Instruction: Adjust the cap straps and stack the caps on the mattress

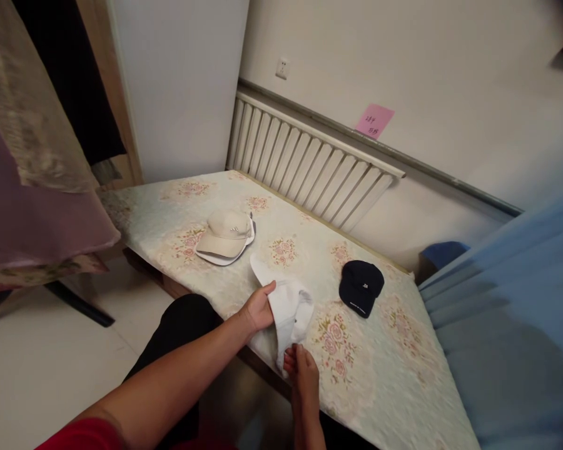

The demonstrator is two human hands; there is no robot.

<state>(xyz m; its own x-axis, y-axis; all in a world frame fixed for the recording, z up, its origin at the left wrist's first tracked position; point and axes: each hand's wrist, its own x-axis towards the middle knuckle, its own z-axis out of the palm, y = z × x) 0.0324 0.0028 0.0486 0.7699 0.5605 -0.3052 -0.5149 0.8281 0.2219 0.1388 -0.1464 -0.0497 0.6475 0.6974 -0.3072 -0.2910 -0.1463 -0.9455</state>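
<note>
A white cap (pixel 288 306) lies at the near edge of a flowered mattress (pixel 403 356). My left hand (pixel 258 309) grips its left side, thumb on top of the fabric. My right hand (pixel 301 369) pinches the cap's lower end, near the strap, with closed fingers. A beige cap (pixel 226 233) rests on top of another white cap (pixel 216 256) farther back on the left. A dark navy cap (pixel 360 286) lies to the right of the cap I hold.
A white radiator (pixel 309 165) runs along the wall behind the mattress, with a pink sticky note (pixel 374 120) above it. Blue fabric (pixel 511 312) hangs at the right. Hanging cloths (pixel 32 187) fill the left. My dark-trousered knee (pixel 182 322) is below the mattress edge.
</note>
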